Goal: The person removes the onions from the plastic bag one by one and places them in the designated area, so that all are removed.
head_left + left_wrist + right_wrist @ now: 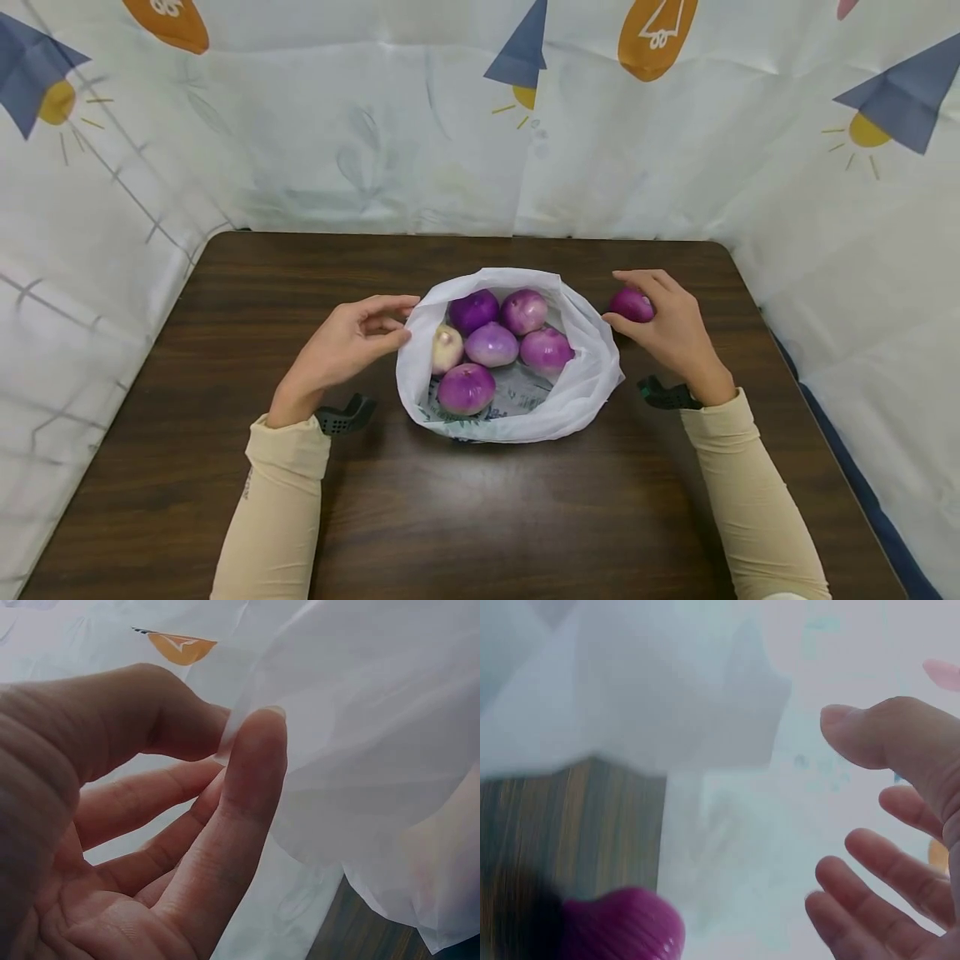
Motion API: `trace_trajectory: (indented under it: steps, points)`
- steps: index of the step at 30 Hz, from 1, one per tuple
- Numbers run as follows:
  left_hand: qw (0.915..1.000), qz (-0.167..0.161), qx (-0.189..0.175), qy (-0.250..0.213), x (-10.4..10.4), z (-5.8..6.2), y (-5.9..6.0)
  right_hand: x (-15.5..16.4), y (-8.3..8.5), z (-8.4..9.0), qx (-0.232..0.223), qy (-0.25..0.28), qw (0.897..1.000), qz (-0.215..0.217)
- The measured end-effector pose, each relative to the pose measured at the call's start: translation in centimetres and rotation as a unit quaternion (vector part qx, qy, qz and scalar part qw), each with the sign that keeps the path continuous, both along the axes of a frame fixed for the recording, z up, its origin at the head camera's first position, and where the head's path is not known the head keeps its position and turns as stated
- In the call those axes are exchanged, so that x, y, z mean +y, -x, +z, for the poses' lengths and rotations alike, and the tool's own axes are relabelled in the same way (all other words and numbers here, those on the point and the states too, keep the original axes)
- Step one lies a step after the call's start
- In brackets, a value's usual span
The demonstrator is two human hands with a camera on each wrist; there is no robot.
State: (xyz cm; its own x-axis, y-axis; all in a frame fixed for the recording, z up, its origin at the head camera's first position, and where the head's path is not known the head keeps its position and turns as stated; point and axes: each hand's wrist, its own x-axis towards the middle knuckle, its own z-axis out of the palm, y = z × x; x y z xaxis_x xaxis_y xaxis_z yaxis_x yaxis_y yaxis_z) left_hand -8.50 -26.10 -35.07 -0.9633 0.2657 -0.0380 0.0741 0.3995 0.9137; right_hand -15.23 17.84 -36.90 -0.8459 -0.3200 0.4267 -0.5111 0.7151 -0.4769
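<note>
A white plastic bag point(415, 375) stands with its mouth wide on the table, several purple onions point(491, 345) and one pale, yellowish bulb point(447, 349) inside it. My left hand point(350, 346) pinches the bag's left rim; in the left wrist view the thumb and a finger of that hand point(172, 817) hold the thin plastic. Outside the bag, at its right, lies another purple onion point(631, 305). Over that onion is my right hand point(666, 321), thumb and fingers spread. The right wrist view shows this hand point(900, 855) apart from the onion point(626, 926), holding nothing.
The dark brown wooden table point(450, 517) carries the bag and the loose onion. Behind it and at both sides hangs a white patterned curtain point(360, 125). A dark strap point(347, 414) sits at my left wrist, another point(667, 393) at my right.
</note>
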Motion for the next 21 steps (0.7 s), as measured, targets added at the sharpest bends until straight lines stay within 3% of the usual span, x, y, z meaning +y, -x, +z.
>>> trace_trajectory:
  steps: [10,16,21]
  points:
    - [1.0000,-0.003,-0.003,-0.005,0.1,0.2,0.0,-3.3,-0.7,0.5,0.018,-0.004,0.997,0.075]
    - [1.0000,-0.006,0.000,-0.008,0.1,0.3,-0.1,-5.0,-1.3,0.5,-0.014,0.014,0.992,0.121]
    - [0.9997,-0.011,0.006,-0.021,0.2,0.2,-0.3,-5.8,-1.8,-0.1,-0.040,0.010,0.990,0.132]
